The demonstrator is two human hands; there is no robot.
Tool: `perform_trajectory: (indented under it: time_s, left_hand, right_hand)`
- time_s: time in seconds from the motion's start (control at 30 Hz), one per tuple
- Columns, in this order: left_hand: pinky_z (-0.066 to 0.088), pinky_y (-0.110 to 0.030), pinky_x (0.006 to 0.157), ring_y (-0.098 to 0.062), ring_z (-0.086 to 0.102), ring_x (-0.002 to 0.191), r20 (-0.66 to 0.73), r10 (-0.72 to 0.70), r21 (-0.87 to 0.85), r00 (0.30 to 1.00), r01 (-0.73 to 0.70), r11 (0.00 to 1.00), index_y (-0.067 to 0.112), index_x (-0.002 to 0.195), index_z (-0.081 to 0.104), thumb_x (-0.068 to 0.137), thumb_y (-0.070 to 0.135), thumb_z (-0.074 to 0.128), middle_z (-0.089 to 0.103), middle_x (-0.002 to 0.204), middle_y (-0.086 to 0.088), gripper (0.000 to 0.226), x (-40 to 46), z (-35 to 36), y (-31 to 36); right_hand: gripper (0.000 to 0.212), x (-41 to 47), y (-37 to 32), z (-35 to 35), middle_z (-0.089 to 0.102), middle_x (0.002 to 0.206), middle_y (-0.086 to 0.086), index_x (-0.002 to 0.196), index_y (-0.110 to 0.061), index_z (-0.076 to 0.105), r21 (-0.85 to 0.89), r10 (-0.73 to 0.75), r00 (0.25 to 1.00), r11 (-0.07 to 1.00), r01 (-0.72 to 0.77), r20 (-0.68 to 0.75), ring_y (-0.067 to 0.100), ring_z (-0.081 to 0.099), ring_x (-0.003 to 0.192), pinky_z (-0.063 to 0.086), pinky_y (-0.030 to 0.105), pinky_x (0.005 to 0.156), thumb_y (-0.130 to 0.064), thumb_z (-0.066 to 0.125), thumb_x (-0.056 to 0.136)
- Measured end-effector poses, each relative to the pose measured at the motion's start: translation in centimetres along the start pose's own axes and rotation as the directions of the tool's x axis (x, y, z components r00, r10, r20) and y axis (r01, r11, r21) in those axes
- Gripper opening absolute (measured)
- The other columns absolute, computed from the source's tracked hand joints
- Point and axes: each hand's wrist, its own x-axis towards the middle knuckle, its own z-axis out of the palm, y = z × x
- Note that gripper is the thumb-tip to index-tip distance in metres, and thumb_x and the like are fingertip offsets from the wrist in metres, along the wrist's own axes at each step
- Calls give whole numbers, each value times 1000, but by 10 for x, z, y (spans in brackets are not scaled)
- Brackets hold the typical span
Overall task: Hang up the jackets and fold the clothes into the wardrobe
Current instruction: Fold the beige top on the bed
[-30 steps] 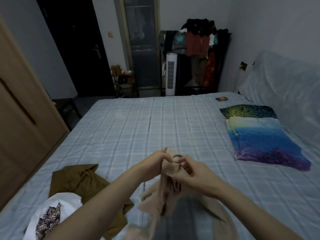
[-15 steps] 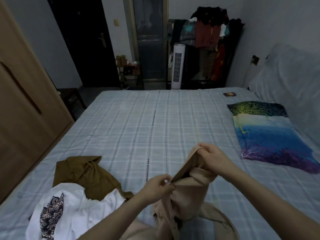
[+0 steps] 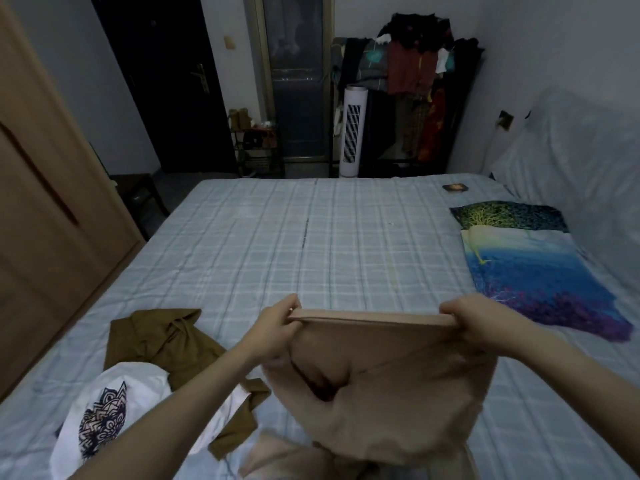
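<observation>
Beige garment (image 3: 377, 382), bunched between close-set hands a second ago, is now stretched taut at lower centre of frame, pinched at its edge corners by left hand (image 3: 278, 327) and right hand (image 3: 476, 322), judged readied for folding.

Clothes spread over the pale checked bed (image 3: 277, 244)

Crumpled brown garment (image 3: 162, 344) at 8 o'clock, white printed T-shirt (image 3: 114, 403) nearer; blue tree-print folded cloth (image 3: 530, 268) at 2 o'clock.

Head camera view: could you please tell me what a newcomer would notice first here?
Front and centre, both hands, left and right, pinch a beige cloth garment stretched taut above the pale checked bed. A bright blue tree-print cloth lies at right; a crumpled olive-brown garment at left.
</observation>
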Motion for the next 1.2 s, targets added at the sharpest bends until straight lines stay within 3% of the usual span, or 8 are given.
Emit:
perform_trajectory:
  time_s: [0.23, 0.37, 0.47, 0.67, 0.8, 0.93, 1.03, 1.2]
  left_hand:
    - [41, -34, 65, -16, 53, 81, 220, 63, 654, 973, -195, 731, 30, 90, 41, 87, 33, 57, 50, 87, 13, 17, 0, -54, 0]
    - [43, -37, 67, -24, 54, 86, 112, -71, 691, 991, -26, 723, 24, 106, 43, 87, 11, 46, 55, 98, 0, 23, 9, -71, 15]
    - [40, -35, 63, -27, 57, 81, 109, -126, 664, 986, 22, 747, 21, 96, 48, 90, 24, 46, 59, 87, -3, 7, 21, -85, 38]
    - [46, -35, 71, -26, 60, 85, -101, -132, 813, 986, 158, 560, 17, 81, 57, 99, 51, 32, 65, 91, -7, 46, 47, -133, 75]
    - [41, -36, 77, -29, 56, 108, -147, -212, 739, 966, 250, 626, 21, 114, 58, 92, 16, 42, 61, 123, -9, 28, 53, -159, 79]
    - [40, -34, 79, -23, 54, 105, 105, 159, 755, 982, -183, 630, 27, 121, 58, 82, 4, 58, 59, 112, 2, 45, 43, -171, 82]
    - [29, -32, 65, -19, 48, 81, 173, 89, 753, 981, -190, 630, 22, 91, 52, 71, 1, 60, 48, 84, 4, 30, 35, -161, 75]
    - [38, -31, 57, -19, 55, 64, 207, -275, 508, 939, 137, 850, 19, 67, 56, 75, 55, 54, 60, 67, 3, 37, 26, -132, 47]
  right_hand:
    - [18, -6, 37, 16, 64, 75, 6, 76, -14, 61, 271, 464, 882, 862, -428, -82, 23, 65, 69, 56, 36, 56, -19, 53, 91]
    - [24, 1, 19, 14, 64, 80, 15, 92, -1, 63, 928, 453, 827, -5, -372, 334, 26, 64, 71, 59, 39, 56, 4, 40, 94]
    - [19, 12, 4, -9, 56, 72, 9, 97, -9, 55, 929, 368, 853, -167, -330, 369, 19, 54, 64, 52, 27, 47, -1, 37, 97]
    - [35, 27, 15, -67, 57, 74, -3, 76, -19, 52, 557, 168, 940, 830, 28, -298, 19, 54, 72, 40, 36, 62, -37, 81, 71]
    - [30, 35, 29, -78, 48, 88, -1, 84, -25, 42, 117, -74, 879, 982, 145, -471, 26, 52, 83, 43, 37, 66, -19, 70, 76]
    - [26, 37, 49, -74, 47, 100, 6, 98, -20, 48, 85, 272, 866, 962, -261, -420, 29, 52, 89, 44, 33, 63, -28, 64, 79]
    - [39, 30, 48, -67, 66, 74, 14, 88, -4, 63, 463, 610, 791, 688, -559, 50, 27, 65, 61, 48, 27, 51, -41, 53, 89]
    - [24, 40, 25, -36, 71, 100, 14, 105, -7, 63, 903, 236, 872, -122, -412, 429, 25, 67, 91, 60, 43, 60, -20, 42, 103]
